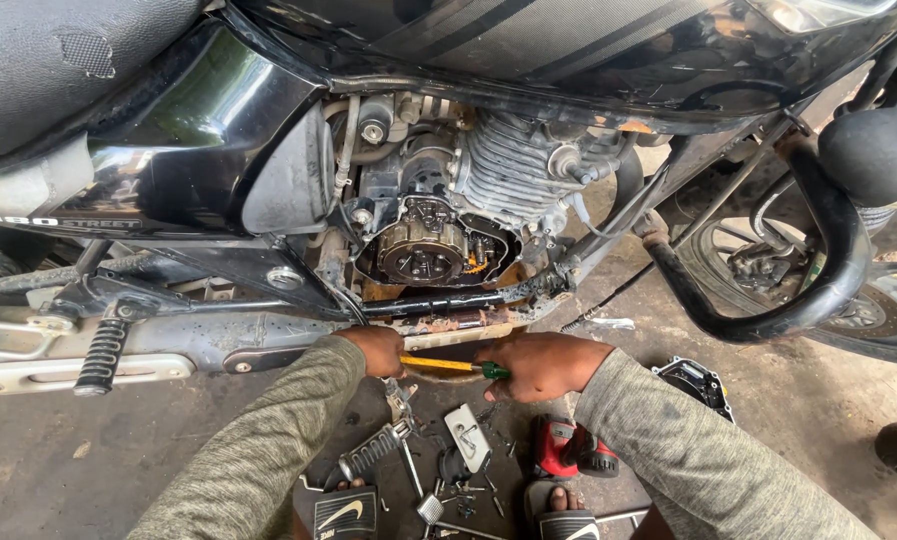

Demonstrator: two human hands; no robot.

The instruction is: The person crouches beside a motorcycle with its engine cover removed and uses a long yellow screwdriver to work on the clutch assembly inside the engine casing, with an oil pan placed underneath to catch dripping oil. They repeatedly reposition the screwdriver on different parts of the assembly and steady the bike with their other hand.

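Low down, both hands (left hand [380, 350]; right hand [540, 365]) grip pinching a yellow screwdriver [448, 365].

Stained concrete floor [88, 460], scattered bolts [468, 490], black engine cover [696, 383]

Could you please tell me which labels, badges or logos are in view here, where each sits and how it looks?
Silver lettered badge: on the glossy black side panel of the motorcycle, far left; a short row of raised characters.
White swoosh logos: on the black sandal straps at the bottom edge, below the left hand and right hand holding the yellow-shafted, green-handled screwdriver.
No packages, signs or screens show.
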